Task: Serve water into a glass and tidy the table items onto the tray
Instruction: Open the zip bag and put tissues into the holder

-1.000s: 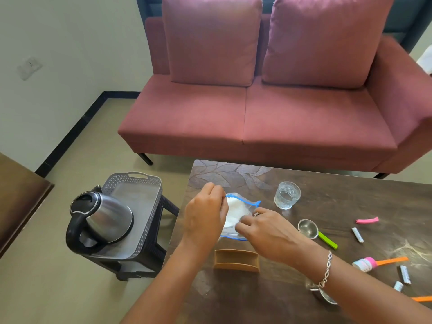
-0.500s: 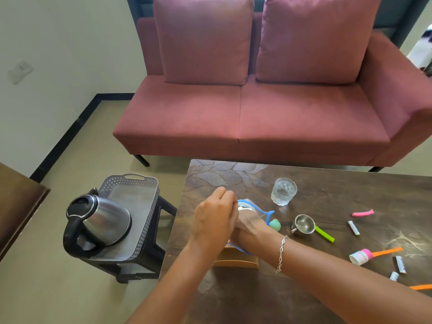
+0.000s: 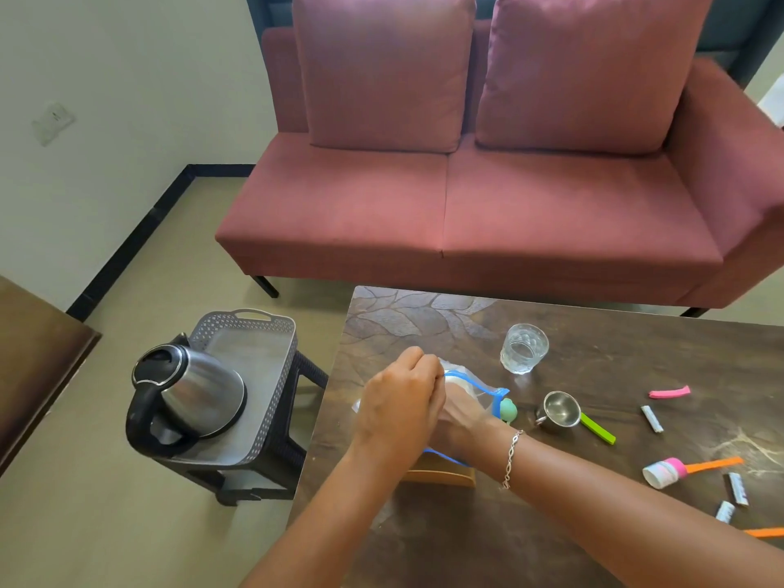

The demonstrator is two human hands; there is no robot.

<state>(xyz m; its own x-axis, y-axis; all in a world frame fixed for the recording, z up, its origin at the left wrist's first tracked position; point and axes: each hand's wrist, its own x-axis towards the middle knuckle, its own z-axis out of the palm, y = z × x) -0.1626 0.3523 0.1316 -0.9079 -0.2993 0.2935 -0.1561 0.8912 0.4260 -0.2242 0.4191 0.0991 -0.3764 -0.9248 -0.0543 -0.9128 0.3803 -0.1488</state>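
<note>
Holding the blue-edged pouch [image 3: 483, 394] upright on the desk [image 3: 615, 358]: left hand [image 3: 401, 411] fingers [image 3: 420, 363] pinch its rim; right hand [image 3: 460, 418] appears inside, finger state hidden. Keep the mouth wide. Glass [image 3: 524, 348] stands just beyond; tray [image 3: 254, 318] bears the kettle [image 3: 191, 392].

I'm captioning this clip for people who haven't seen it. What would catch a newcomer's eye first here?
First, the two hands meeting over the dark table. The left hand pinches the rim of a blue-edged clear bag, and the right hand seems to reach into it. Next come the big pink sofa behind the table and the steel kettle standing on a grey tray at the left.
</note>
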